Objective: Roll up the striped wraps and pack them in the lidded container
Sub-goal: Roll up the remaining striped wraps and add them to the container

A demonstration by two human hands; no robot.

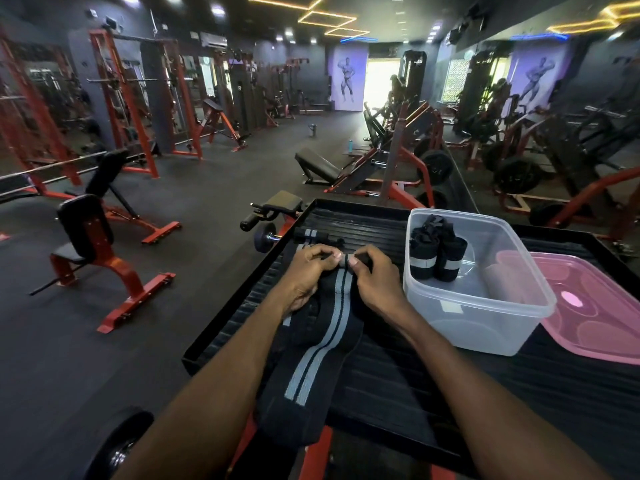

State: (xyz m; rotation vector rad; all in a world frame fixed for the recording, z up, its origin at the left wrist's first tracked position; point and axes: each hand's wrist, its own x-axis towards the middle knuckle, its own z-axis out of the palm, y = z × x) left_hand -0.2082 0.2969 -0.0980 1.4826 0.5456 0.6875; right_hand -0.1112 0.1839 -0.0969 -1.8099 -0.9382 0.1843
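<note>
Head view: both hands at far end of long black elastic wrap with two grey stripes (332, 327), laid lengthwise on black ribbed rubber tray top (398, 375), near end hanging off the front edge. Left hand (304, 271) curled, fingertips pinching the started roll from the left; right hand (375, 277) curled, thumb and fingers pinching same roll from the right. Roll small, only first turns made, judged early in this wrap. Second striped wrap, already rolled (311, 235), lying just beyond the hands on tray. Clear plastic rectangular container (478, 306) to the right, open, two rolled black-and-grey wraps (436, 258) standing in far left corner, plenty of room left. Translucent pink plastic lid (588, 306) beside it, partly under container's right edge.

To do well: keep thumbs pressing core tight, roll toward body with even pull both sides, keep grey stripes aligned so edges stay flush and no cone forms. Smooth the bunched section near left wrist before reaching it. Risk: slack tail dragging off front edge, loosening the roll. Fastening tab not visible, cannot tell how end secures
</note>
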